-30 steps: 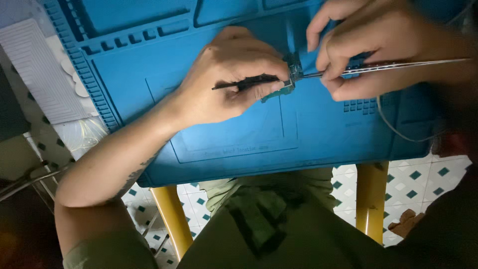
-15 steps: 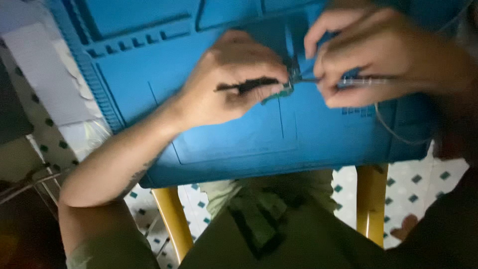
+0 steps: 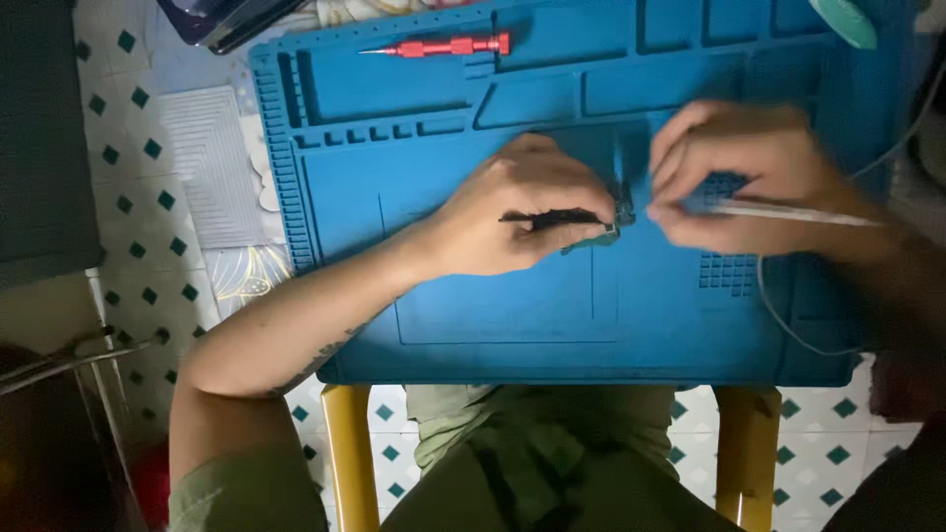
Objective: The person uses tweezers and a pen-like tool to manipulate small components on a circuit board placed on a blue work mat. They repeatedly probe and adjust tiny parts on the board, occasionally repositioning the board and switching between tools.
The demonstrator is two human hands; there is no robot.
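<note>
On a blue silicone work mat [image 3: 473, 296], my left hand [image 3: 512, 212] pinches black tweezers [image 3: 552, 217], their tips at a small green circuit board [image 3: 606, 232] in the middle of the mat. My right hand [image 3: 749, 177] holds a thin white pen-like tool [image 3: 798, 212] with a cord, its tip pointing left at the same board. The two hands nearly touch over the board, which is mostly hidden by fingers.
A red precision screwdriver [image 3: 443, 46] lies in a tray slot at the mat's far edge. The mat rests on a yellow-legged stool [image 3: 345, 453] over a green-and-white tiled floor [image 3: 128, 158]. A white ribbed sheet [image 3: 212, 163] lies left of the mat. A thin cable [image 3: 778, 315] loops over the mat's right side.
The view has shifted down, bringing the mat's far edge and the red screwdriver into sight. Both hands stay at the small board; the right hand is blurred from small movement.
</note>
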